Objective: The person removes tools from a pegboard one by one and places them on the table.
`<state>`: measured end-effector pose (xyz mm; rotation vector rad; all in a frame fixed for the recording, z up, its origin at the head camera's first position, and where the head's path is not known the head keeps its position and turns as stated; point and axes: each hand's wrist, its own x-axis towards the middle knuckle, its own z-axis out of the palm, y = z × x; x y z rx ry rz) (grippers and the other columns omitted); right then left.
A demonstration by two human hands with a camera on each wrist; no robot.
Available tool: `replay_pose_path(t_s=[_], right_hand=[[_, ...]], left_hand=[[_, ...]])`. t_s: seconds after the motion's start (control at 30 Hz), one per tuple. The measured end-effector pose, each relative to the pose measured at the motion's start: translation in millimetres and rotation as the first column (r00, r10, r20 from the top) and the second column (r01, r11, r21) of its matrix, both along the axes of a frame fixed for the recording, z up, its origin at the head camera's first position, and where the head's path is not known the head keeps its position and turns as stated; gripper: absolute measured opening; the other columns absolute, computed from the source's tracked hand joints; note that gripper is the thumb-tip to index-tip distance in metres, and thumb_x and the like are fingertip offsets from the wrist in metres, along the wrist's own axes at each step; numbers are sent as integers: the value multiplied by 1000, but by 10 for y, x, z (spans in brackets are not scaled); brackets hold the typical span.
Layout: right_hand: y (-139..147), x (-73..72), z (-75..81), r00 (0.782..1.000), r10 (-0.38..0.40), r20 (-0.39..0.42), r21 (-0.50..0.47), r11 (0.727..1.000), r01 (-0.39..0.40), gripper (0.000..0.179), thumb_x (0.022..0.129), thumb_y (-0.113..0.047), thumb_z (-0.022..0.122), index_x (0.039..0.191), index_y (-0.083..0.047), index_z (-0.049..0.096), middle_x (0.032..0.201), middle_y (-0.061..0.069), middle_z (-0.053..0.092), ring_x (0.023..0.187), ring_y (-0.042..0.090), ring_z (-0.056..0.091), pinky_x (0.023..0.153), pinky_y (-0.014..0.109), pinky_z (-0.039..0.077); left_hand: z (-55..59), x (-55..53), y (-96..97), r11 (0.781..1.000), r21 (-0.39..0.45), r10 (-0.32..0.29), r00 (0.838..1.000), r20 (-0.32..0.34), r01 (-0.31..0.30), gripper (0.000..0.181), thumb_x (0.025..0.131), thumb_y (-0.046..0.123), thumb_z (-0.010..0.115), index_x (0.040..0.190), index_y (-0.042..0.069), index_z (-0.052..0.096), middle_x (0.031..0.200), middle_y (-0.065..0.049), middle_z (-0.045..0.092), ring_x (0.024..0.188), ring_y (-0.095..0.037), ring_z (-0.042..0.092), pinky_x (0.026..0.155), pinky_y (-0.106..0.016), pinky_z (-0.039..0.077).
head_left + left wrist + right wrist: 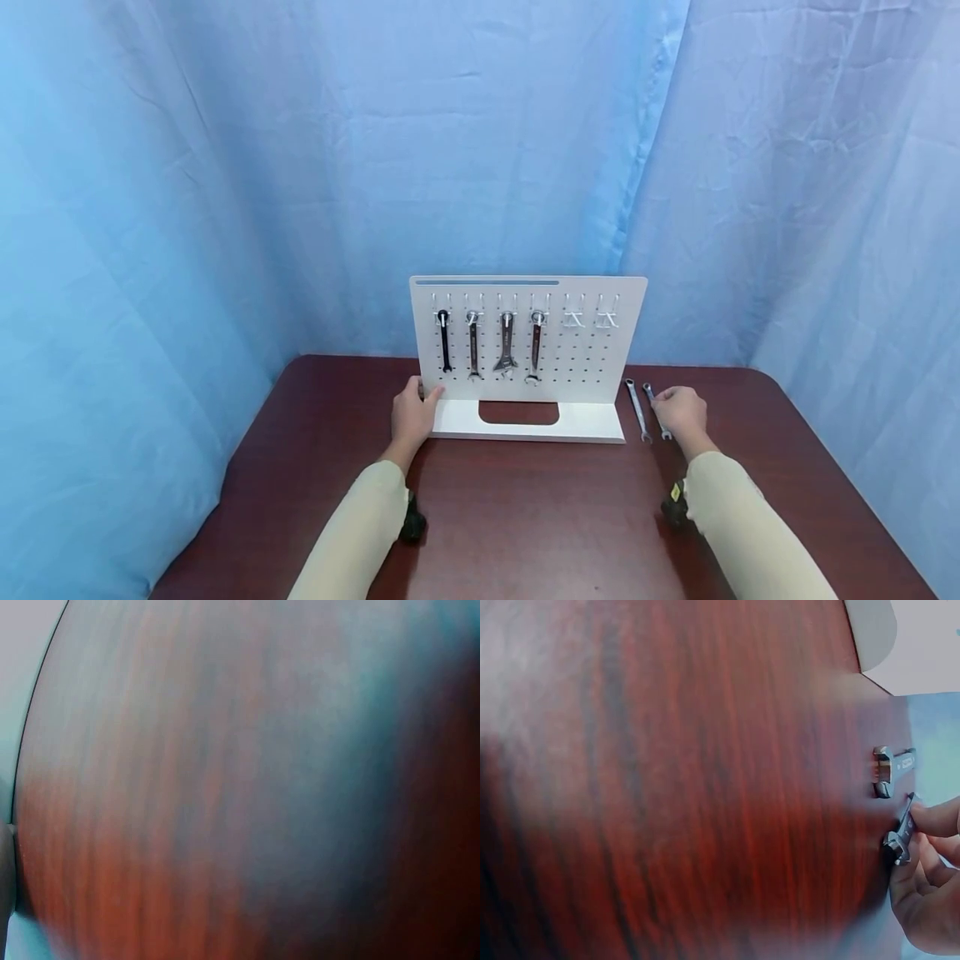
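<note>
Silvery metal combination wrench (898,844) was pinched at four o'clock from the white pegboard (581,367).
We saw the right hand (681,414) holding the wrench between thumb and fingers at the dark red-brown table (525,517), with a second combination wrench (638,410) just beside it at nine o'clock; the left hand (411,414) gripped the board's eight o'clock corner. We judged the wrench stiff, sturdy and modestly heavy, its polished surface perhaps slippery, so we thought mid-shank the surest hold, leaving both ends free.
</note>
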<state>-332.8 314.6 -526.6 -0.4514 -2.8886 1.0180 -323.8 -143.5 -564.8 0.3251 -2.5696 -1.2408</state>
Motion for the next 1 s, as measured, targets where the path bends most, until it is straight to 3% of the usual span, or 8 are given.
replay_pose_path(t_s=[0.5, 0.67, 0.83, 1.0], right_hand=[[-36, 4, -34, 999, -1, -50, 79, 997, 5, 16, 96, -7, 58, 94, 6, 66, 85, 19, 66, 76, 35, 60, 62, 46, 49], [-27, 28, -54, 998, -15, -67, 59, 998, 19, 22, 97, -10, 52, 100, 7, 65, 93, 23, 67, 84, 38, 61, 70, 50, 49], [-112, 46, -17, 987, -39, -156, 10, 999, 41, 32, 98, -13, 47, 116, 8, 63, 111, 27, 65, 98, 43, 59, 81, 55, 48], [-328, 33, 75, 955, -47, -292, -66, 997, 29, 25, 98, -11, 47, 111, 3, 65, 103, 21, 66, 91, 36, 59, 75, 46, 46]], left_hand=[[-8, -11, 1, 1000, 19, -9, 1000, 7, 9, 42, 99, 41, 65, 125, 8, 60, 115, -13, 69, 101, -28, 66, 84, -46, 52], [-14, -13, 13, 1000, 23, -14, 1000, 7, 13, 43, 99, 41, 65, 126, 8, 60, 116, -13, 69, 102, -28, 66, 84, -46, 52], [-10, -4, 15, 1000, 26, -14, 1000, 0, 14, 43, 99, 41, 65, 125, 7, 60, 116, -14, 69, 102, -28, 66, 85, -46, 52], [0, 3, 5, 1000, 23, -5, 1000, -5, 5, 44, 99, 41, 65, 126, 7, 60, 117, -15, 69, 102, -29, 66, 84, -47, 52]])
